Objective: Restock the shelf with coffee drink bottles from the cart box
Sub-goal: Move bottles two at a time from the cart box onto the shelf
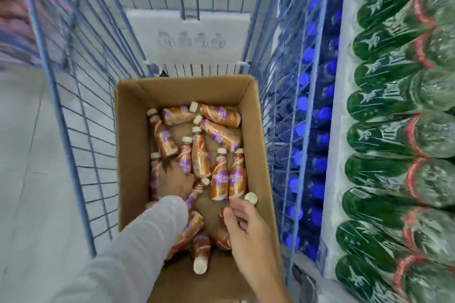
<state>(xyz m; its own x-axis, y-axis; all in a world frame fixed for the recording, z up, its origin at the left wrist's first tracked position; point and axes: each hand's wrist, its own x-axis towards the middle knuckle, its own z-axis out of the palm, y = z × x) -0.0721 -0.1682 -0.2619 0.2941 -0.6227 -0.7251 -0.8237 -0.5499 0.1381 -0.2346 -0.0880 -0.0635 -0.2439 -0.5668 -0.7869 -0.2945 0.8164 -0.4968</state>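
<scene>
- Head view: A cardboard box [133, 145] sits inside a blue wire cart [73, 130], its flaps open, with coffee drink bottles [221, 135] lying loose across its bottom. They are orange and purple with white caps and point in every direction.
- The left hand [176, 182], at the end of a pale grey sleeve [138, 248], reaches deep into the left half of the box. It lies on top of the bottles there, fingers pointing away. The hand is blurred, and whether it grips a bottle cannot be told.
- The right hand [242, 221] is in the near right corner of the box, fingers curled and thumb tip beside the base of two bottles lying side by side. A white cap [250, 198] shows just past its knuckles, and an orange bottle [221, 235] lies partly under the palm. Whether the hand has hold of either cannot be told.
- Between the two forearms another bottle [200, 252] lies with its cap toward the camera.
- Beyond the cart's right side stand rows of blue-capped bottles [320, 115]. Further right, green bottles [384, 135] are stacked in clear wrap.
- A pale floor [19, 155] runs along the cart's left side.
</scene>
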